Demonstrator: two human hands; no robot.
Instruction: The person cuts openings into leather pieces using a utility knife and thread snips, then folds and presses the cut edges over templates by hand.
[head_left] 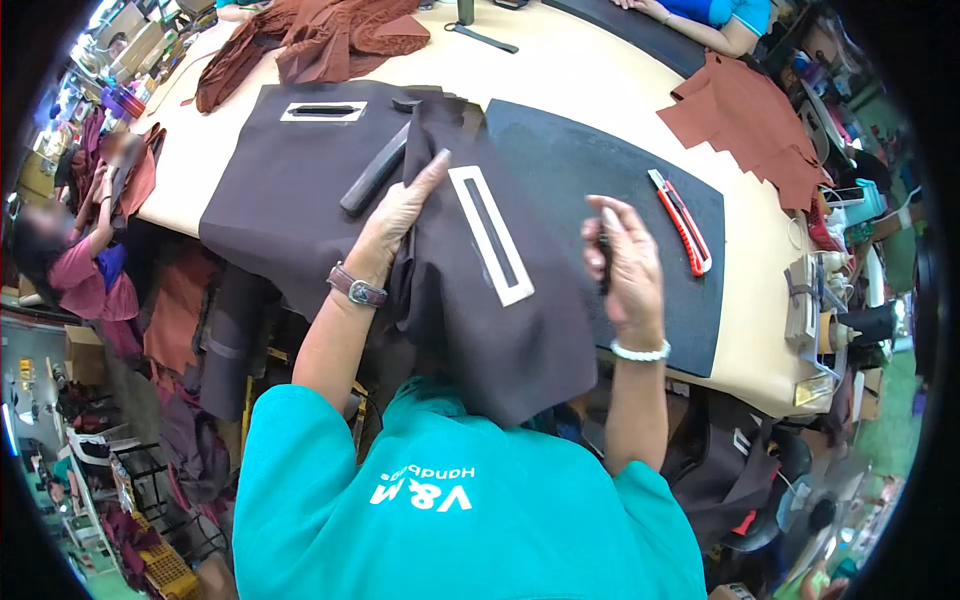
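Observation:
A dark brown leather-like panel (540, 330) is folded up off the table, with a pale rectangular frame around a long slot (492, 235) on it. My left hand (398, 215) grips the panel's fold, thumb on top and fingers hidden behind it. My right hand (628, 262) is raised to the right of the panel, its fingers curled around a small dark object that I cannot make out. More dark brown material (285, 170) lies flat at the left, with a second pale-framed slot (323, 111). A dark bar-shaped tool (375, 172) rests on it beside my left hand.
A red utility knife (682, 222) lies on the black cutting mat (560, 135). Reddish-brown pieces are piled at the back (330, 40) and right (750, 130). A strap (482, 38) lies near the back. Another person's arms (700, 30) rest at the far edge.

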